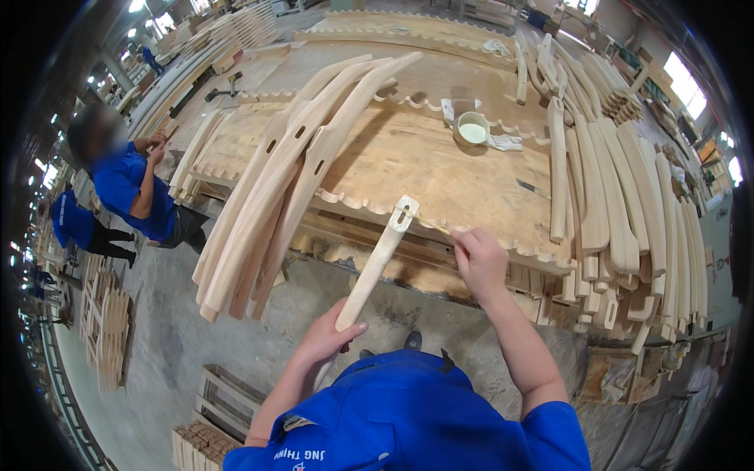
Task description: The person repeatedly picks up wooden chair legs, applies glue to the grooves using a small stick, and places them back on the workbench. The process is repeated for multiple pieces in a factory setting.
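Observation:
My left hand (328, 336) is closed around the lower part of a pale wooden bar (372, 271), which slants up toward the table. A slot is cut in the bar's far end, and that end is at the table's scalloped near edge. My right hand (481, 263) pinches a thin wooden stick (436, 228), its tip at the slotted end; whether the tip is inside the slot I cannot tell. Beyond the hands, a small bowl (462, 140) of whitish liquid, probably glue, stands on the wooden worktable (455, 184).
Long curved wooden pieces (294, 149) with slots lean over the table's left side. Many shaped pieces (605, 188) are stacked at right. A flat dark-tipped tool (534, 188) and a hammer (224, 88) lie on the table. Two people in blue (129, 188) stand at left.

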The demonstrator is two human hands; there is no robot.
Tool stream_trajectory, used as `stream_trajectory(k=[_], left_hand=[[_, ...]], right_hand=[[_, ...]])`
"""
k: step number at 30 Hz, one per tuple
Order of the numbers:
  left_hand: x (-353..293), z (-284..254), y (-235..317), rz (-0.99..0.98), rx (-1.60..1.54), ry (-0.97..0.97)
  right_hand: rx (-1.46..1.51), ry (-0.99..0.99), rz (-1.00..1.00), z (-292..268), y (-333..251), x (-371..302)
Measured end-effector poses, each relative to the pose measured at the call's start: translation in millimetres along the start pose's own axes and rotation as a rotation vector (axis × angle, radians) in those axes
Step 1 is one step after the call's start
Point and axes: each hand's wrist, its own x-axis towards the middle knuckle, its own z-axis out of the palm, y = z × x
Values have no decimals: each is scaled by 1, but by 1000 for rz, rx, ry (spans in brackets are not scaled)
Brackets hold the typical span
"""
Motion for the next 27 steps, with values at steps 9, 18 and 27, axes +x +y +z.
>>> stream_trajectory(k=[9,18,27], left_hand=[[1,0,-1,-4,29,2],[1,3,-7,-18,22,33],[3,9,-7,4,-35,13]], right_hand=[[-42,-4,43,2,1,11],[102,-96,-58,-13,-18,-7],[63,-20,11,-3,0,-18]])
